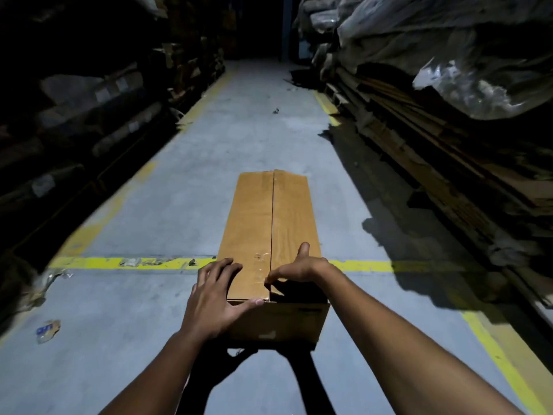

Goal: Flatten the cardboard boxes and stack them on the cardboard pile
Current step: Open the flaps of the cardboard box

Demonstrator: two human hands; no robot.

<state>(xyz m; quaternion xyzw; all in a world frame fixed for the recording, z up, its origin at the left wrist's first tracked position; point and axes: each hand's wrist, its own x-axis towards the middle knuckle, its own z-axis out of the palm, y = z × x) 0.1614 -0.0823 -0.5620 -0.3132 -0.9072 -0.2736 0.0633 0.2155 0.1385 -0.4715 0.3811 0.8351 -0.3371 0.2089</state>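
Two bare forearms reach forward over a grey concrete floor (167, 205) to one long, narrow cardboard box (254, 229) that lies lengthwise away from the person, its near end under the fingers. The left hand (214, 298) rests spread on the box's near left corner, its fingers released and flat, four on the top panel and the thumb lying along the near edge. The right hand (294, 269) is just beside it at the centre seam: its thumb and forefinger pinch the near corner of the right top flap (294, 211), while another finger points straight ahead along that flap. Two top flaps meet at the seam, with patches of clear tape (260, 260) just ahead of the left fingers. Beyond the fingertips, one yellow floor line (119, 262) passes crosswise under the box, and two more yellow lines run along the aisle edges. To the right of the right fingers, further off, a pile of flattened cardboard (425, 136) stands beneath plastic-wrapped bundles (466, 85); to the left, dark shelving (74, 121) holds wrapped goods.
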